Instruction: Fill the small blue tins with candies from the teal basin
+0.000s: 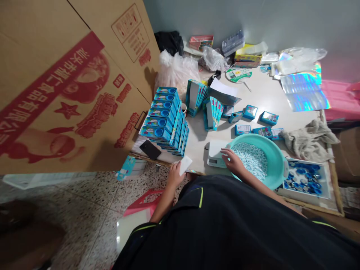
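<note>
One white piece (185,165), long axis slanting right

Before us, a round turquoise plastic basin (275,155) stands between a flat white plastic scale (215,149), left, and a shallow white rectangular tray (325,182), right; farther left, stacked blue cardboard boxes (165,122) stand beside a black phone (150,149).

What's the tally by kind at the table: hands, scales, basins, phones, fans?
Hands: 2 (left hand, right hand)
Scale: 1
Basin: 1
Phone: 1
Fan: 1
Total: 6
</note>
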Tool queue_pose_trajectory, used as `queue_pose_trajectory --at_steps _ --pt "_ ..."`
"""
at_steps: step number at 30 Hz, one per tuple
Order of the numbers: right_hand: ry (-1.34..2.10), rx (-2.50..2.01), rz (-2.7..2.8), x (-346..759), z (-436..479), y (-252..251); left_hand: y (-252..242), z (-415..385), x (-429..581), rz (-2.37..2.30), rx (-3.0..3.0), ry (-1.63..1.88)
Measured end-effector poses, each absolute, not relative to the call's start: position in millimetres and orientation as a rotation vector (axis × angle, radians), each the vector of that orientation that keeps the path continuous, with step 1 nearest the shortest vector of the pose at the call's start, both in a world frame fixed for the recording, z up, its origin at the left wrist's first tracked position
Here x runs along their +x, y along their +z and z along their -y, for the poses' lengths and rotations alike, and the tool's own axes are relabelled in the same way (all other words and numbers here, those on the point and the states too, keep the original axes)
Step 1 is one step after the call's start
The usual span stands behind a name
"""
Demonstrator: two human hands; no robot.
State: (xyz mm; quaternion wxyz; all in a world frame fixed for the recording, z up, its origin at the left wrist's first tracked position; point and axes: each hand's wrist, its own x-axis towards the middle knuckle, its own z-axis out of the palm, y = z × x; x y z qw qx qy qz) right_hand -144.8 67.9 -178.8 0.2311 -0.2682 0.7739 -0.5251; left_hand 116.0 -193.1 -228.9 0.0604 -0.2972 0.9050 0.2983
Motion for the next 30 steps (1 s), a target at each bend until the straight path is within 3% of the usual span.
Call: queue_pose_trajectory --at_steps 7,15,24,30 --pt "-1.483 -0.885 -2.254 -144 -89 -169 -235 182 91 -2.817 -0.659 1.097" --pt "-1.569 -0.896 -2.525 -136 -129 -155 -248 121 -15 -2.916 -0.702 1.184" --pt "-1.546 -0.598 -2.820 -108 -198 -163 -253 99 -101 -2.857 -0.722 1.304" --pt "-1.493 -0.338 -2.884 -87 -232 -173 -241 136 -143 -2.873 -0.883 1.344"
